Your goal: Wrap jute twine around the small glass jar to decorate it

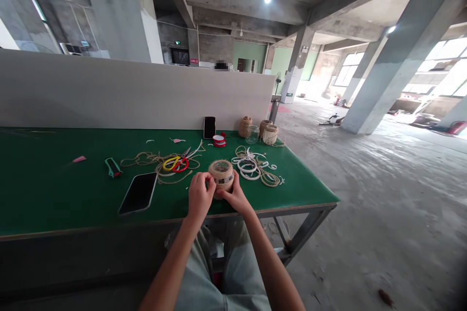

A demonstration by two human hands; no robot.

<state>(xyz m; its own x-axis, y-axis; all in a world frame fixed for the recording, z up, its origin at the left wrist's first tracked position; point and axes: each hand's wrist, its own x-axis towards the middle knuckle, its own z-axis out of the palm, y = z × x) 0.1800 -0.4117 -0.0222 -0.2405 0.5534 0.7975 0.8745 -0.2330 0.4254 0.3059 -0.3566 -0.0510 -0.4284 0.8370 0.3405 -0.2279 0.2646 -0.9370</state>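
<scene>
At the bench (44,189), hands (200,197) clasp a twine-wrapped jar (221,167), label (223,181) blurred.

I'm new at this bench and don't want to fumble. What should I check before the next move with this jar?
1. Grip: ok. The left hand and right hand both clasp the twine-wrapped jar.
2. Twine end on the jar: cannot tell. The fingers hide part of the winding.
3. Scissors: ok. The yellow-and-red-handled scissors lie within view, left of the jar, on loose twine.
4. Cords on the right: not ok. The white cord lies tangled with twine.
5. Spare glass jar: ok. It stands upright near the table's far edge.
</scene>
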